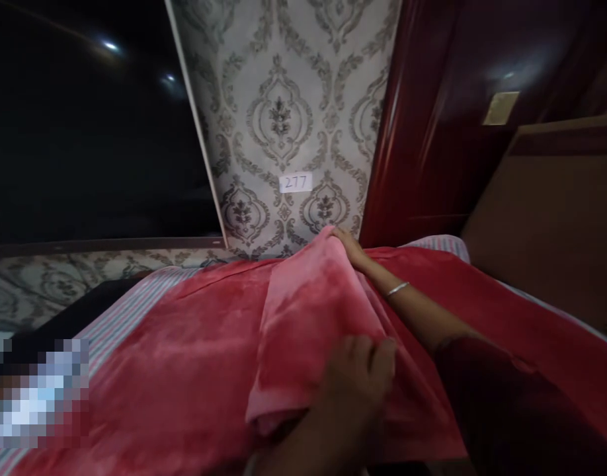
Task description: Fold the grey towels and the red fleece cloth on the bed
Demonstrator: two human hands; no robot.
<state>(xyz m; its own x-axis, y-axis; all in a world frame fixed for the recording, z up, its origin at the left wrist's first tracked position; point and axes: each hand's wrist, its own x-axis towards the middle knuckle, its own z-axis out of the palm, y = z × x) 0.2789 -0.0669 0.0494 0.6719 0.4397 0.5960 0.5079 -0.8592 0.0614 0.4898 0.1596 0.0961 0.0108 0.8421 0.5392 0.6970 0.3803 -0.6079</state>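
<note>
A red plush blanket (199, 357) is spread over a flat surface, with a lighter pink-red folded part (303, 311) lying across its middle. At the far end of this fold, my right hand (350, 248) pinches the raised edge; a silver bangle circles that wrist. Nearer to me, my left hand (356, 380) is curled on the fold's right edge, its fingers bent over the cloth and somewhat blurred. Part of the blanket beneath my left hand and forearm is hidden.
Striped cloth (135, 317) shows beyond the blanket's left side. Behind stand a patterned wall (278, 79) with a "277" label (296, 182), a large dark screen (85, 132) and a dark red wooden panel (422, 145). A brown board-like surface (556, 205) is at right.
</note>
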